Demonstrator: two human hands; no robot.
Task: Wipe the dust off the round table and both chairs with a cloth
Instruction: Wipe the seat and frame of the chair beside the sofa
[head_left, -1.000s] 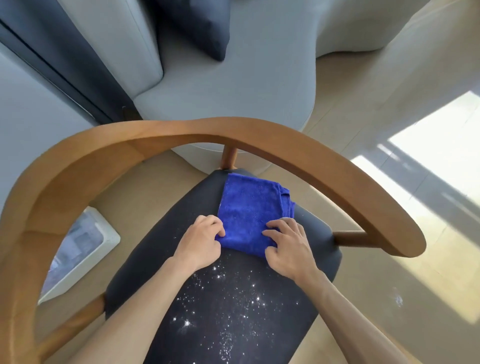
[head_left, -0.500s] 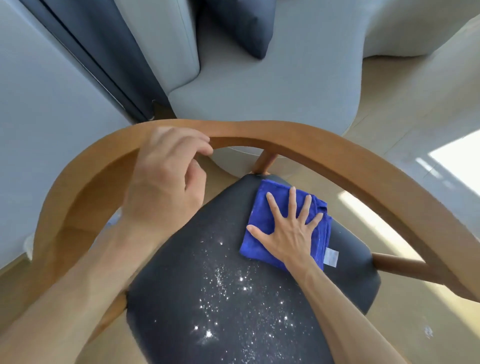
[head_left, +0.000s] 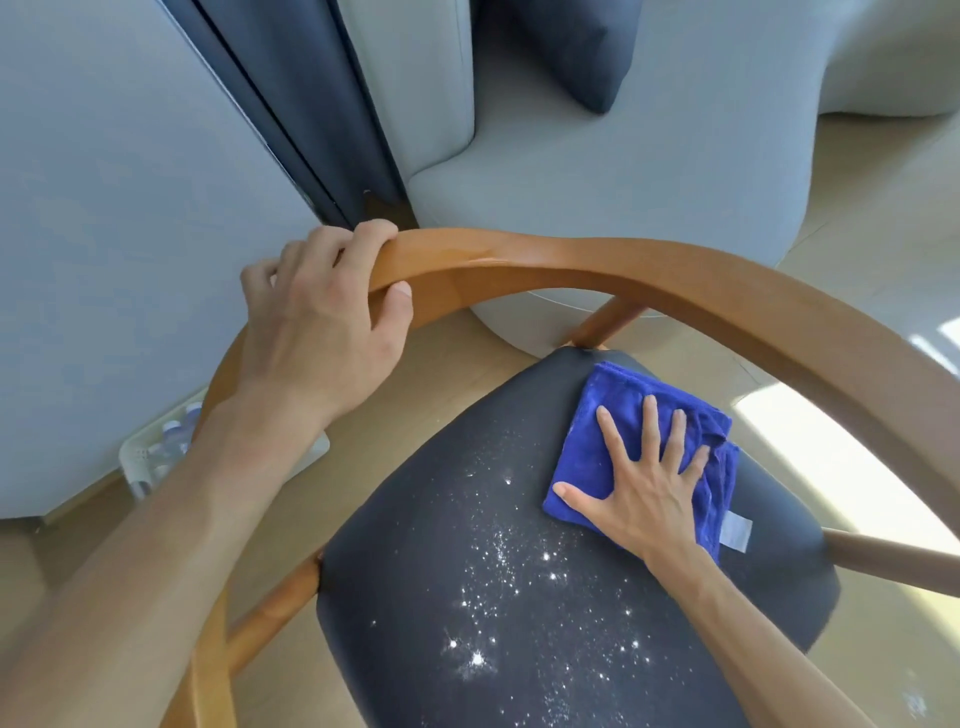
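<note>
Right hand (head_left: 641, 499) spread flat on blue cloth (head_left: 587, 447) at seat's far corner, white dust (head_left: 498, 597) lying nearer, toward body; left hand (head_left: 322, 322) gripping wooden backrest (head_left: 597, 260)

- We have a single head-worn, wide-angle view, looking steeply forward and down.
- It sits close above the curved wooden chair with dark padded seat (head_left: 519, 545), both forearms entering from the bottom edge.
</note>
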